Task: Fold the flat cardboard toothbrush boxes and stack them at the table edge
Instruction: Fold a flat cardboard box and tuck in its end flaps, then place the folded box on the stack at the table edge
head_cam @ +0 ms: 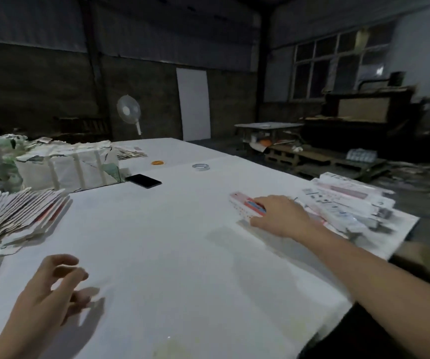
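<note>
My right hand [281,216] reaches out to the right and holds a folded white-and-pink toothbrush box [245,207] down on the white table [172,244], beside a stack of folded boxes [348,206] at the right table edge. The box sticks out to the left from under my fingers. My left hand [53,291] hovers low over the near left of the table, fingers loosely curled, holding nothing. A fanned pile of flat cardboard boxes [14,213] lies at the left edge.
White strapped bundles [66,167] stand at the back left. A black phone [143,181] lies near them, with an orange tape roll [157,162] and a clear tape roll [201,166] farther back. A fan [128,110] and pallets [325,156] stand beyond the table.
</note>
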### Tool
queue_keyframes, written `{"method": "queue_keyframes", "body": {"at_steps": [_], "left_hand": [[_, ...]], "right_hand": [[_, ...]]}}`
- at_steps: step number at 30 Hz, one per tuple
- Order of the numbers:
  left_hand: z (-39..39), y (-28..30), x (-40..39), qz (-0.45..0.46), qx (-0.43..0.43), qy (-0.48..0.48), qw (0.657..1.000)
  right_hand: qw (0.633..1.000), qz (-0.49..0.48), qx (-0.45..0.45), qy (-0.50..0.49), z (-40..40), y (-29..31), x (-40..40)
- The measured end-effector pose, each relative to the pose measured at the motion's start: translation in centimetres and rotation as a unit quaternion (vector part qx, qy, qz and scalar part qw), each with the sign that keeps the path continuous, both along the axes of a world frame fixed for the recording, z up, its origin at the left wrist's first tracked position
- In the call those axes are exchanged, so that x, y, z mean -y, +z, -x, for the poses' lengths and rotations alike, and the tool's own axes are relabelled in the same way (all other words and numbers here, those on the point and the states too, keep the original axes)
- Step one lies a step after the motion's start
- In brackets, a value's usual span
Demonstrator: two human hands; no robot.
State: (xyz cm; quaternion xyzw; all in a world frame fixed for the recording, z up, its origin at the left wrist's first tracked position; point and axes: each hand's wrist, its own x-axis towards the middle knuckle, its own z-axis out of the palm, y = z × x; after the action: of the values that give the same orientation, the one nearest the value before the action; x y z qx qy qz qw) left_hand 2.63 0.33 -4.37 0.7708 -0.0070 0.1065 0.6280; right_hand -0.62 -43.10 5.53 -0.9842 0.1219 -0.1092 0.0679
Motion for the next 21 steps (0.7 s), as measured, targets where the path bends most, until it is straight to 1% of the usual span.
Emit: {"method": "queue_keyframes", "body": {"at_steps": [1, 3, 5, 8, 11, 13, 14, 16, 18, 21], "left_hand": [[-0.7, -0.8, -0.3, -0.001, 0.000, 0.003, 1.000], [-1.7, -1.6, -0.2, -0.007, -0.006, 0.004, 1.000], [-1.6, -1.6, 0.0, -0.015, -0.012, -0.020, 1.000], [-0.9, -0.1, 1.0, -0.015, -0.024, -0.059, 0.998], [-0.3, 1.0, 1.9, -0.009, -0.047, -0.095, 0.994], [-0.1, 1.4, 2.1, -0.008, -0.053, -0.090, 0.994], [0.0, 1.5, 2.1, -0.005, -0.057, -0.082, 0.995], [0.2, 1.6, 2.1, -0.012, -0.061, -0.067, 0.996], [0.2, 1.2, 1.8, -0.045, -0.047, -0.048, 0.997], [0.1, 0.9, 1.4, -0.090, -0.009, -0.042, 0.995]], "right_hand": [[0.999, 0.022, 0.001, -0.036, 0.4, 0.2, 2.6], [0.995, 0.036, 0.002, -0.090, 1.1, 0.5, 7.2], [0.991, 0.047, -0.006, -0.126, 1.5, 0.3, 10.5], [0.982, 0.063, -0.005, -0.177, 1.5, -0.6, 13.4], [0.967, 0.127, 0.015, -0.219, 1.0, -1.4, 14.1], [0.966, 0.153, 0.056, -0.200, 0.6, -1.7, 13.2], [0.971, 0.146, 0.074, -0.175, 0.2, -1.9, 12.3], [0.986, 0.094, 0.082, -0.108, -0.6, -2.2, 9.6], [0.997, 0.020, 0.064, -0.045, -1.5, -2.3, 5.4], [0.995, -0.056, 0.060, 0.056, -2.6, -2.0, -2.2]]}}
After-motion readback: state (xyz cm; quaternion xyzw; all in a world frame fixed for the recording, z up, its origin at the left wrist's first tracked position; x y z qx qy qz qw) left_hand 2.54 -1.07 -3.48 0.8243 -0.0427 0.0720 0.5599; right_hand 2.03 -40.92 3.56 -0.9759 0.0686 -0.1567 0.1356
